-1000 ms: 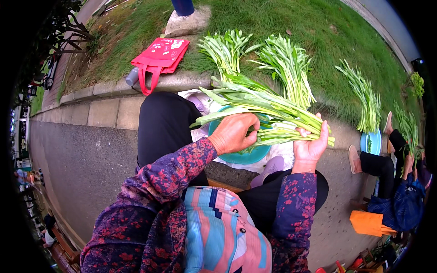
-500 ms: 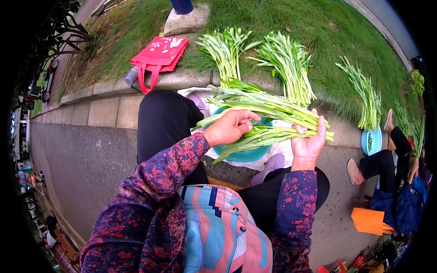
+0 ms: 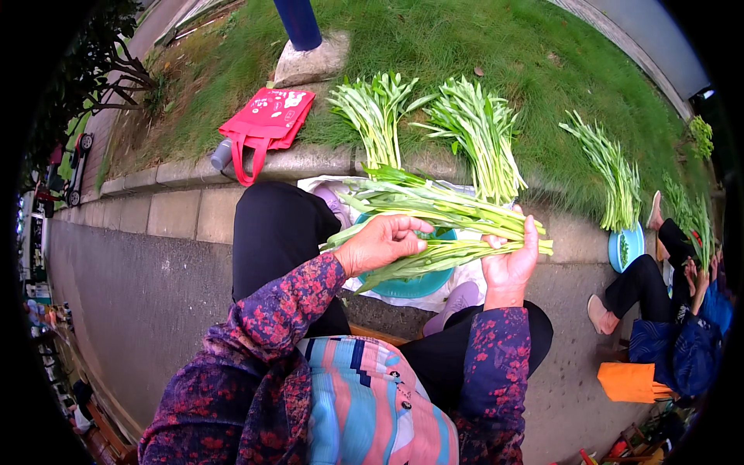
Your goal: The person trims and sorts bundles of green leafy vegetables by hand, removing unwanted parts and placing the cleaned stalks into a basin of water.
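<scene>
A bunch of long-stemmed leafy greens [image 3: 457, 211], much like water spinach, lies across in front of me, leaves to the left and pale cut stems to the right. My right hand [image 3: 509, 273] is closed around the stem end, thumb up along the near side. Over the leafy part, my left hand [image 3: 380, 246] has its fingers curled and thumb close to the fingertips; what it pinches, if anything, is too small to tell. Beneath the bunch stands a turquoise basin [image 3: 418, 288], partly hidden, on a white cloth [image 3: 469, 275] between my feet.
Two more bunches of greens, a left one [image 3: 380, 128] and a right one [image 3: 488, 147], rest against the kerb [image 3: 310, 161]. A red bag [image 3: 267, 120] and grey bottle [image 3: 222, 155] are at left. Rightward, another person [image 3: 659, 302] sits by a blue basin [image 3: 626, 246].
The view has tilted, so the kerb and the bunches on it sit lower in the picture. My left hand's thumb and fingers have drawn together slightly. My right hand keeps its hold on the stems.
</scene>
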Demonstrator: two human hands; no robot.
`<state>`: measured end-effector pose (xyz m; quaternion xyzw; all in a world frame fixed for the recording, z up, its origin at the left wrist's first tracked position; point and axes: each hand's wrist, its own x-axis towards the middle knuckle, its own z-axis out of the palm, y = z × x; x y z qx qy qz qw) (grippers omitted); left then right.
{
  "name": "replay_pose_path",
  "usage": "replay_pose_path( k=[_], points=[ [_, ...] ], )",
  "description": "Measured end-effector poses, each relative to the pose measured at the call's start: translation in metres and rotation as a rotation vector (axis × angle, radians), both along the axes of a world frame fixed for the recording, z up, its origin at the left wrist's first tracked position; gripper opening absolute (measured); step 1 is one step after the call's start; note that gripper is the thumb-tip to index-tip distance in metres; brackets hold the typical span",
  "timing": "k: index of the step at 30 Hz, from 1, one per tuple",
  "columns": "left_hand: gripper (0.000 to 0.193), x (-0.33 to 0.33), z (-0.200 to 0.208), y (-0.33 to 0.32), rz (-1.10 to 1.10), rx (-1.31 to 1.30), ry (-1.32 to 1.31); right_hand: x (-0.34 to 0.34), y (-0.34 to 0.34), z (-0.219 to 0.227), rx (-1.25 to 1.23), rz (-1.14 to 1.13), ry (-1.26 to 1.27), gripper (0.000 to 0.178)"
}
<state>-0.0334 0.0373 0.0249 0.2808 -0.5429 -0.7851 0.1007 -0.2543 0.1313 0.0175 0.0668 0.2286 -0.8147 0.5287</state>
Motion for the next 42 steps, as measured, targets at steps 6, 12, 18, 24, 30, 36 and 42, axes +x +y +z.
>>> replay_pose_path(
  k=[6,12,18,24,30,36,42],
  points=[
    [0.027,0.003,0.000,-0.004,-0.075,-0.354,-0.133,0.000,-0.001,0.002,0.002,0.035,-0.014,0.027],
    [0.019,0.002,0.014,0.003,0.106,-1.121,-0.470,0.001,0.001,-0.003,0.068,-0.012,-0.067,0.026],
    [0.016,-0.004,0.011,0.010,0.291,-1.306,-0.445,0.003,0.000,-0.004,0.051,-0.009,-0.112,0.026],
    [0.014,-0.007,0.002,0.014,0.337,-1.252,-0.514,0.003,-0.001,-0.004,0.047,-0.022,-0.096,0.025],
    [0.024,-0.009,-0.020,0.034,0.335,-0.657,-0.509,0.001,-0.003,-0.011,0.049,-0.039,-0.055,0.026],
    [0.017,-0.018,-0.033,0.035,0.516,-0.077,-0.368,0.005,-0.009,-0.005,0.000,-0.073,-0.049,0.027],
    [0.015,-0.019,-0.027,0.048,0.542,0.292,-0.149,0.016,-0.010,0.004,0.004,-0.137,-0.006,0.029]
  ],
)
